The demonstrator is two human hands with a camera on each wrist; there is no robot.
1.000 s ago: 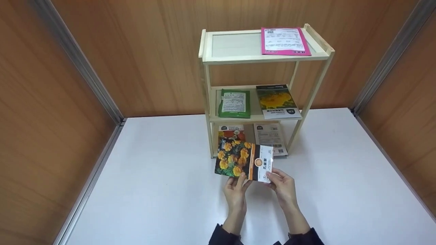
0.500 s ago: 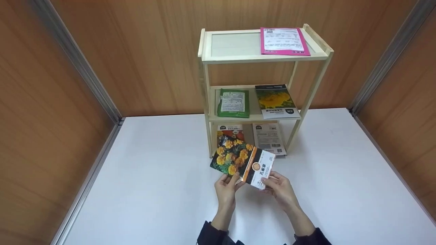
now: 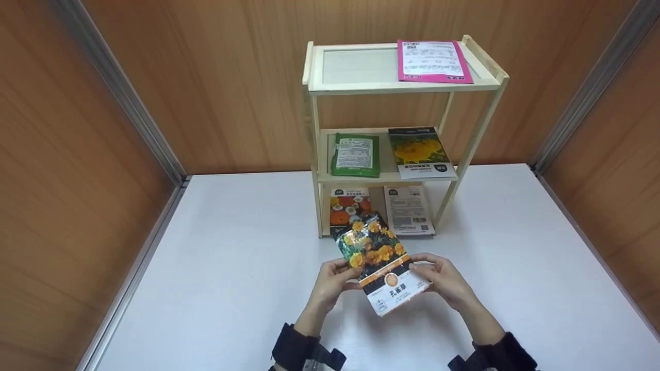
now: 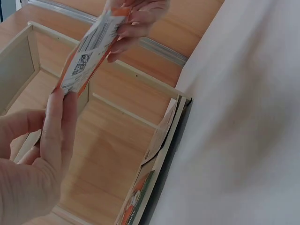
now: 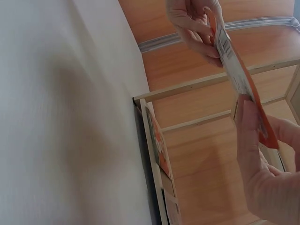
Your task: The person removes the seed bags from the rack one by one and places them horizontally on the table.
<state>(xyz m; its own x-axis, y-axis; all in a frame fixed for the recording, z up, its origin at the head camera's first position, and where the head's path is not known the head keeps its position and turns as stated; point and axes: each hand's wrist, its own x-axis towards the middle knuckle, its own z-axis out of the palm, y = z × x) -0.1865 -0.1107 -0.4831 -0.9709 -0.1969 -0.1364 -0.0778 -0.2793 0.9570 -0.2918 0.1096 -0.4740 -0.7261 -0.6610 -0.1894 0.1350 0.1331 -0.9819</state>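
Observation:
A seed packet [image 3: 384, 255] with orange marigolds and a white, orange-striped label end is held tilted above the table, in front of the shelf. My left hand [image 3: 330, 286] pinches its left edge between thumb and fingers. At the opposite edge, near the label, my right hand [image 3: 447, 281] pinches it the same way. The packet's printed back with a QR code shows in the left wrist view, between the left hand [image 4: 40, 145] and the other hand's fingers. In the right wrist view the packet is seen nearly edge-on, gripped by the right hand [image 5: 262, 159].
A three-tier wooden shelf [image 3: 402, 88] stands behind the hands. A pink packet [image 3: 434, 62] lies on top. The middle tier bears a green packet [image 3: 355, 154] and a yellow-flower packet [image 3: 420, 152]. Below lie an orange-flower packet [image 3: 349, 206] and a white packet [image 3: 409, 208].
Both hands have turned the packet from lying sideways to nearly upright, its white label end swinging down toward me. The hands have moved farther apart; the left shifted left.

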